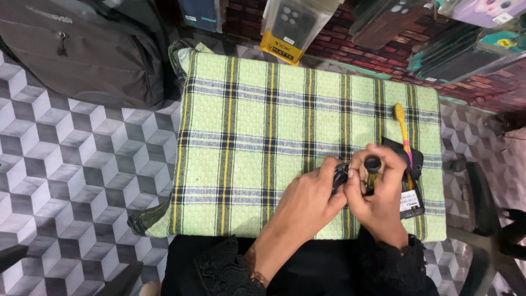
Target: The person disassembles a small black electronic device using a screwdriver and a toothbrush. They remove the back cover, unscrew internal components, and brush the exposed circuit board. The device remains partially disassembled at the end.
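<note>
While both hands grip a small black gadget (342,178) (partly hidden), a toothbrush (404,134) lies beside.

You've got a small dark device (341,176) pinched between both hands, mostly hidden by your fingers, so its exact shape can't be made out. Right above it sits a round black cap or knob (372,164), facing up at you, held at your right hand's fingertips. All of it hovers just over the near right part of the green checked cloth (246,137), close to the cloth's front edge.
</note>
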